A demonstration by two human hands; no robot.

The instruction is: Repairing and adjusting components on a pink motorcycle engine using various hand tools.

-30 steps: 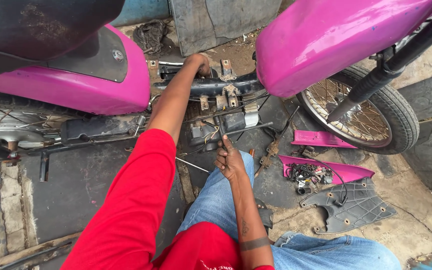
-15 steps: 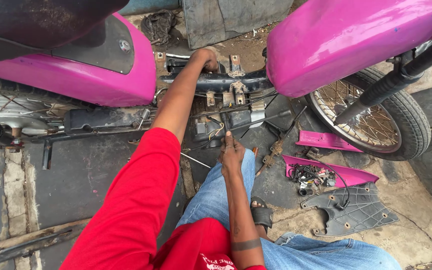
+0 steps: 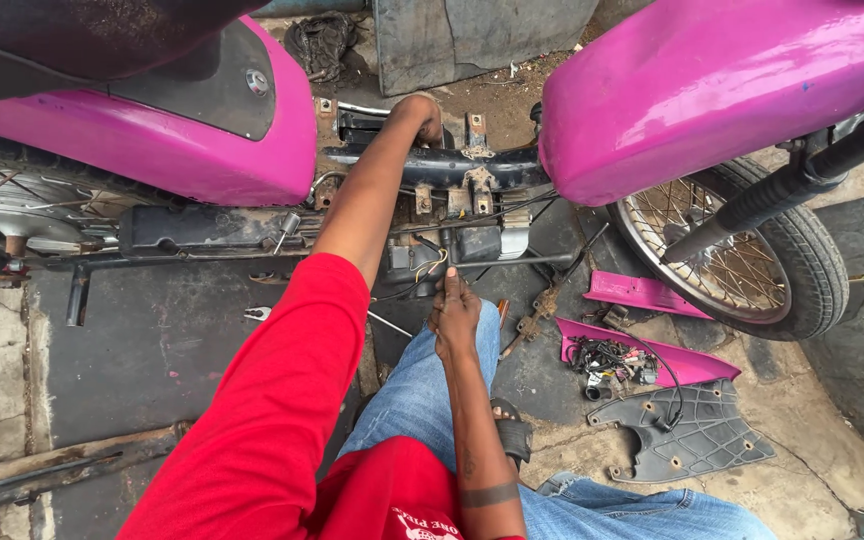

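Note:
A pink motorcycle (image 3: 712, 90) with its side panels off stands in front of me. My left hand (image 3: 422, 115), at the end of a red sleeve, reaches over the black frame tube (image 3: 452, 165) and curls around its far side. My right hand (image 3: 455, 310) is lower down, pressed against the wiring (image 3: 430, 265) under a black box (image 3: 477, 243) in the middle of the frame. Its fingers are curled away from me, so I cannot tell whether they hold anything. My jeans-clad knee (image 3: 412, 390) is just below it.
The spoked front wheel (image 3: 742, 250) is at the right. Two pink panels (image 3: 642, 295), a black plastic cover (image 3: 687, 435) and a tangle of wires (image 3: 607, 360) lie on the ground to the right. Small tools (image 3: 257, 313) lie to the left, near the footrest bar (image 3: 77, 295).
My right hand has moved up from beside my knee to the wiring under the frame. My left hand has stayed on the frame tube.

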